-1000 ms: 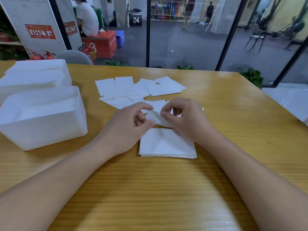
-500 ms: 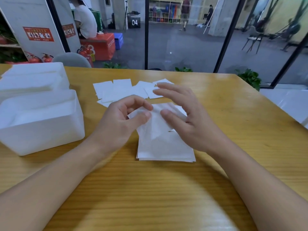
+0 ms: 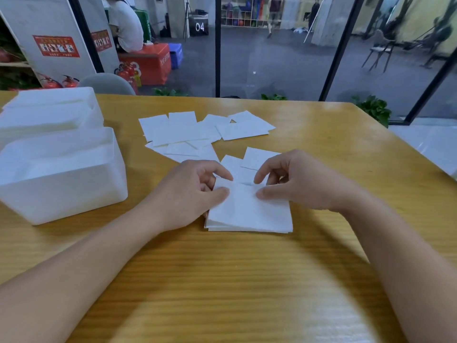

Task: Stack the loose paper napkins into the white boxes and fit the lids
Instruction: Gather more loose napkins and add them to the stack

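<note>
A small stack of white napkins [image 3: 249,215] lies on the wooden table [image 3: 222,280] in front of me. My left hand [image 3: 190,194] pinches the far left corner of the top napkin between thumb and fingers. My right hand [image 3: 296,180] pinches its far right corner the same way. Several loose napkins [image 3: 197,131] lie scattered farther back, with two more [image 3: 259,158] just beyond my hands. An open white box [image 3: 59,179] stands at the left. Behind it is a second white box [image 3: 49,107].
The table's far edge runs under a glass wall with black frames. A grey chair back [image 3: 106,82] shows behind the table at the left. The table's right edge [image 3: 420,154] falls off to a pale floor.
Both hands lifted one napkin off the loose pile, carried it toward me and laid it on the stack, where they now hold its far corners.
</note>
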`<state>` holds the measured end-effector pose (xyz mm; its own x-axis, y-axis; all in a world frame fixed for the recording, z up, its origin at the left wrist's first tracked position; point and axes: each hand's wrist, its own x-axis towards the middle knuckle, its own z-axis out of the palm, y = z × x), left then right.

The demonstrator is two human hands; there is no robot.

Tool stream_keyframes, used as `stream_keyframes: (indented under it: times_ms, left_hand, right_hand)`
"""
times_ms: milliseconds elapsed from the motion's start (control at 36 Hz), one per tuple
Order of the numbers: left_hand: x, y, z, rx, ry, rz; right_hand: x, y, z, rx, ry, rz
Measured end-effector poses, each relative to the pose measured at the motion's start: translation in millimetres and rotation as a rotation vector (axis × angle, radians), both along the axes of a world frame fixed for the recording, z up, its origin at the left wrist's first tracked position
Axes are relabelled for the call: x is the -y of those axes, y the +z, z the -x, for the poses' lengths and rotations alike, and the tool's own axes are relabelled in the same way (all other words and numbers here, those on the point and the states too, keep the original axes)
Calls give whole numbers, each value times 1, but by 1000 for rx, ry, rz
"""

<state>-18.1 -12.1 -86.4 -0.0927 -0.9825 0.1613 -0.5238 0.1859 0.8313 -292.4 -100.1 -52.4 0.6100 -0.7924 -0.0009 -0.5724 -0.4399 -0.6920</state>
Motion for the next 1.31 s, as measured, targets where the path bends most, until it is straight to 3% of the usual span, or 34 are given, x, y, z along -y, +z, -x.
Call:
stream_keyframes:
  times_ms: [111, 222, 639, 806, 944, 1083, 1306]
  left_hand:
    - [-2, 2, -2, 181, 41, 45]
    - [-5, 3, -2, 346, 69, 93]
    - [-3, 3, -1, 337, 63, 13]
    - [2, 6, -2, 113, 202, 63]
    - [2, 12, -3, -226, 204, 0]
    - [5, 10, -8, -213, 264, -2]
    - [-3, 17, -1, -342, 71, 108]
  right_hand:
    - [2, -6, -3, -76, -61, 72]
    - [10, -7, 1, -25, -171, 231]
    - [13, -24, -11, -64, -109, 316]
    - [10, -10, -2, 132, -99, 295]
    - [-4, -1, -4, 167, 10, 226]
    - [-14, 6, -6, 209, 134, 180]
    - [-12, 5, -6, 162, 20, 315]
